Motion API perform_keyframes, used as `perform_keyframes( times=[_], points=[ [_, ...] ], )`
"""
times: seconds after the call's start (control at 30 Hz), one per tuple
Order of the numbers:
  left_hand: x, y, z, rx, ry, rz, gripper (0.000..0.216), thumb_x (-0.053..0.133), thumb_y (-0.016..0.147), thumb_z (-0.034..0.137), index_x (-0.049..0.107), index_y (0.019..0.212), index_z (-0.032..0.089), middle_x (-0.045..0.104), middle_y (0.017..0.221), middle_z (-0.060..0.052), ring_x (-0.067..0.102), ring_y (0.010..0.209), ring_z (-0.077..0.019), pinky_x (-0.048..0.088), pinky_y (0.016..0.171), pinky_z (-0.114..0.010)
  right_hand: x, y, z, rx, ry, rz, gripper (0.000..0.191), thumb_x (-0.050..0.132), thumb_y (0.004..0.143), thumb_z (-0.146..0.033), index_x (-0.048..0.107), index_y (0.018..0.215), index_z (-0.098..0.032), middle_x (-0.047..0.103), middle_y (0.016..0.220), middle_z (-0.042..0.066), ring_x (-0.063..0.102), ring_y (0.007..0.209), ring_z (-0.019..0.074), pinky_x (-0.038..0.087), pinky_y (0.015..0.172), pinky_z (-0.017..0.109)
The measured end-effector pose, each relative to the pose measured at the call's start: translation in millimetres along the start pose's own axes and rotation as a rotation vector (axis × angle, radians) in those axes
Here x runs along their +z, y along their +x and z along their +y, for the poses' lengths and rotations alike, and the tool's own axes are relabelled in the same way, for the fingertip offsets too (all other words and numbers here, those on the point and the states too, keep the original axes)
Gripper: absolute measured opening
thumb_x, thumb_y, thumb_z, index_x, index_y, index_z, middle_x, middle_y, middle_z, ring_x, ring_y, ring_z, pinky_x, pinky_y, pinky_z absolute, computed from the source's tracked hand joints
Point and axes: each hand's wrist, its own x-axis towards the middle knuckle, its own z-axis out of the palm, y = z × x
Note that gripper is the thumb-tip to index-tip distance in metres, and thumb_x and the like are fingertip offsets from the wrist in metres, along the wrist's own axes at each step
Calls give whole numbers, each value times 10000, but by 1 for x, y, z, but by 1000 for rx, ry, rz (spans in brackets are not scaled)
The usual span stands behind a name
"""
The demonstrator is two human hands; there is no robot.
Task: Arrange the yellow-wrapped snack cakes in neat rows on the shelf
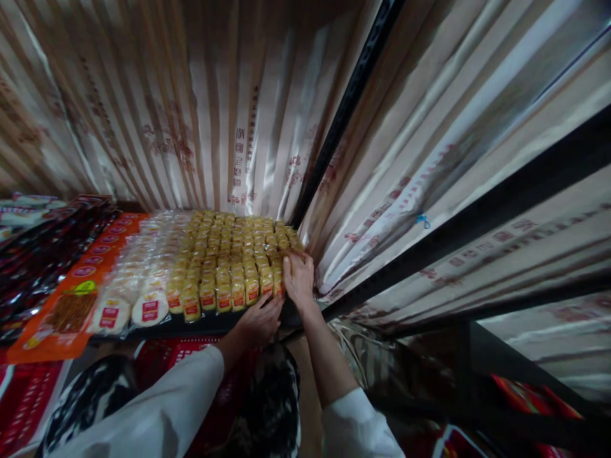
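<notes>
Yellow packs [207, 294] sat in tight rows at the right end of a dark shelf [205, 324], red labels facing front. Right hand [300, 277] was against the outer side of the end row, fingers bent over it. Left hand [262, 318] was at the front of the last rows, fingers slightly bent on the pack fronts. Couldn't tell how far open either set was, or if either gripped a pack. White round packs [151, 307] stood just left, then an orange packet [52, 346]. Pale printed sheeting [214, 114] hung behind.
</notes>
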Motion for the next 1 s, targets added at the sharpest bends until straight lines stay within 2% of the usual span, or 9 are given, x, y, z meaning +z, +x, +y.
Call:
perform_keyframes(
  times=[0.1,0.2,0.37,0.47,0.67,0.83,1.0],
  points=[
    [-1,0,1,-8,-1,-28,446,321,933,249,456,1309,51,482,1360,-138,346,1326,-228,153,1131,-439,7,32,-1,-26,-110,-180,415,264,965,-330,539,1248,-199,634,1149,61,376,1201,234,269,993,394],
    [4,0,1,-4,9,-47,453,310,930,254,461,1306,54,488,1354,-137,345,1327,-227,151,1131,-440,18,51,-5,-41,-231,-322,378,316,953,-354,579,1198,-238,649,1110,70,401,1171,258,265,970,413],
    [5,1,-1,10,35,-91,477,271,933,245,423,1334,37,463,1373,-139,304,1342,-230,146,1131,-449,27,74,-13,-10,-378,-400,307,436,900,-356,622,1132,-281,632,1143,88,415,1170,300,280,933,434],
    [2,1,-2,4,65,-101,488,249,939,244,401,1346,23,438,1394,-133,295,1342,-239,163,1121,-444,29,85,-15,23,-423,-466,271,452,891,-324,670,1036,-252,650,1099,108,457,1125,299,297,909,424],
    [-1,1,-2,-1,63,-100,472,262,939,236,414,1337,33,445,1391,-125,301,1340,-230,161,1125,-428,36,87,-7,-23,-357,-423,191,522,836,-236,694,917,-226,682,998,80,471,1091,263,293,923,360],
    [0,2,-2,-36,34,-92,496,268,932,261,414,1326,-3,447,1384,-150,299,1342,-236,144,1129,-426,35,87,-1,-19,-344,-378,184,522,835,-277,695,891,-248,685,1001,47,480,1075,252,275,952,374],
    [1,2,-1,-33,69,-87,497,264,929,252,417,1325,-5,447,1386,-145,307,1335,-237,137,1125,-412,32,92,-3,6,-361,-482,190,540,831,-323,695,930,-273,677,1038,31,483,1096,241,282,961,364]
  ],
)
